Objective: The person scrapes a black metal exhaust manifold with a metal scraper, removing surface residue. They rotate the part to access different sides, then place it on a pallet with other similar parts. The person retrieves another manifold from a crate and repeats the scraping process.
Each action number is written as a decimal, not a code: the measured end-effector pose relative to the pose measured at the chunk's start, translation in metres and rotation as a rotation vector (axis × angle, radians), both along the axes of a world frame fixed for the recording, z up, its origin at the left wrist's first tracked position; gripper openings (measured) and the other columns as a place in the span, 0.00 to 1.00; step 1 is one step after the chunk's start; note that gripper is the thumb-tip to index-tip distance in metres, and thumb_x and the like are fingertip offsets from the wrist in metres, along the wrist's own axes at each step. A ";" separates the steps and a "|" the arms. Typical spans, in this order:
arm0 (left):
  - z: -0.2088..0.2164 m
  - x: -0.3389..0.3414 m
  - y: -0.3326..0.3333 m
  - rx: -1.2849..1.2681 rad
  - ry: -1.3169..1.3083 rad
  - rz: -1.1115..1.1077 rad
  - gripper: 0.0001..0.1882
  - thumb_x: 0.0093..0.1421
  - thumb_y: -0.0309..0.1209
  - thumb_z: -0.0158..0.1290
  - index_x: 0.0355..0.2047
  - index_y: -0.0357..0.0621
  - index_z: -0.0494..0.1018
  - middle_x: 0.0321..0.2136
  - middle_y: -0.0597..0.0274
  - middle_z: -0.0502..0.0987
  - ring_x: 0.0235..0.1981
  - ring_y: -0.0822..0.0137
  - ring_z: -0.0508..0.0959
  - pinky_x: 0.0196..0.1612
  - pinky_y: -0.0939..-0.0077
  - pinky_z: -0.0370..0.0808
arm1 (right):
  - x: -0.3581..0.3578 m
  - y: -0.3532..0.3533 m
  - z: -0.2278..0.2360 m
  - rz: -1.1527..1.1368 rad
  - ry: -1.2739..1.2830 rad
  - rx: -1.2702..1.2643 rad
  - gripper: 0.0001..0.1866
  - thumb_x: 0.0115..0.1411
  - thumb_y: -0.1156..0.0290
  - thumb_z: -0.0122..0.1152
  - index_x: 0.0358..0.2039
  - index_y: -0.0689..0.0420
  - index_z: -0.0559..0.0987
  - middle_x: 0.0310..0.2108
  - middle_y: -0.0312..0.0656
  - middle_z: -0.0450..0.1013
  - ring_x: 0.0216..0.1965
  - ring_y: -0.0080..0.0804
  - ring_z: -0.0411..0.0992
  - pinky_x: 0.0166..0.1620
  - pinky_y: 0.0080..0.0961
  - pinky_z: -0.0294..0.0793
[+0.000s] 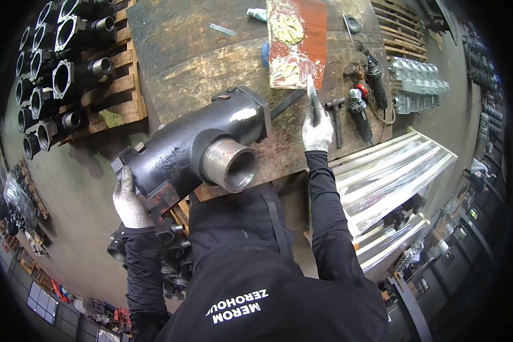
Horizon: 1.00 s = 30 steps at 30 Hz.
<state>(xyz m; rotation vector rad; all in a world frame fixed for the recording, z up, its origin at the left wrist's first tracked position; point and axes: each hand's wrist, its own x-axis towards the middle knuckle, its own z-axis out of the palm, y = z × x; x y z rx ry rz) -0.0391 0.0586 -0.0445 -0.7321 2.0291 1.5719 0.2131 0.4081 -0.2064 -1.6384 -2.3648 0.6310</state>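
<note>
A large black cast pipe fitting (174,145) lies slantwise along the near edge of a worn wooden table, its bare metal side outlet facing me. A pale filler patch (243,114) marks its top near the far flange. My left hand (131,202), in a white glove with greyish fingers, is closed on the flange at the fitting's left end. Stretched forward, my gloved right hand (317,130) is closed on what looks like a narrow flat scraper (311,85). The scraper's tip meets the near edge of a reddish board (313,43) bearing two heaps of cream-coloured putty (286,71).
Right of my hand lie a hammer (337,122), an angle grinder (359,111) and another power tool (375,80). A metal strip (222,29) and a tube (256,13) lie farther back. Black castings (68,80) fill a pallet at left; a wrapped crate (387,182) stands right.
</note>
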 end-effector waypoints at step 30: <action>0.006 -0.009 0.010 -0.103 -0.014 -0.117 0.21 0.70 0.44 0.56 0.49 0.36 0.76 0.38 0.55 0.82 0.31 0.63 0.84 0.29 0.67 0.82 | -0.020 -0.017 0.002 0.105 0.351 -0.428 0.18 0.70 0.63 0.62 0.58 0.54 0.82 0.39 0.44 0.82 0.33 0.31 0.80 0.36 0.27 0.78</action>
